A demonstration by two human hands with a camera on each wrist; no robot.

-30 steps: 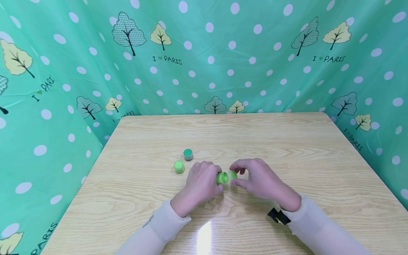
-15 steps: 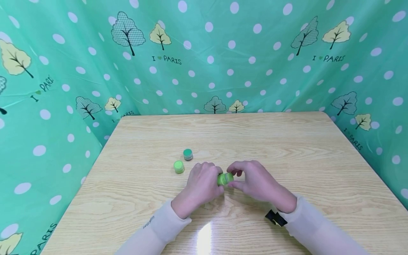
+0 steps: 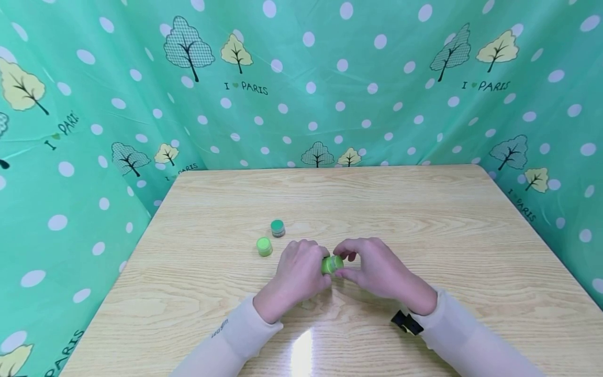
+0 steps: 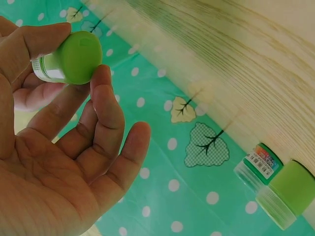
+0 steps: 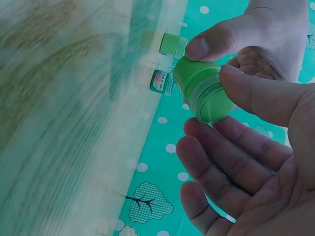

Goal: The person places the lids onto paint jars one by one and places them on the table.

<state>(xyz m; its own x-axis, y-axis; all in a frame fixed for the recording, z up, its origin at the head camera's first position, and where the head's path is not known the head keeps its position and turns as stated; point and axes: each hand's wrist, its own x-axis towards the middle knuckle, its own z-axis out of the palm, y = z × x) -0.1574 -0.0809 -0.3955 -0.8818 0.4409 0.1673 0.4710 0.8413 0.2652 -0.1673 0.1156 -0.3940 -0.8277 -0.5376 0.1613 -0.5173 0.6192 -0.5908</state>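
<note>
A small green paint jar point(image 3: 327, 266) lies on its side between the two hands. My left hand point(image 3: 301, 269) pinches the jar's body between thumb and fingers, with its round green base point(image 4: 84, 56) plain in the left wrist view. A clear ribbed lid point(image 5: 211, 98) sits over the jar's mouth, green showing through it. My right hand point(image 3: 382, 269) holds this lid, the thumb on one side and fingertips at the opposite edge. From the head view, the left fingers hide most of the jar's far end.
Two more small jars stand on the wooden table point(image 3: 400, 209) left of the hands: a light green jar point(image 3: 264, 246) and a dark green jar point(image 3: 278, 229) with a printed label. A green dotted curtain point(image 3: 301, 104) surrounds the table's back and sides.
My right hand has moved left and brought the lid from just apart onto the jar's mouth. My left hand has stayed nearly still with the jar.
</note>
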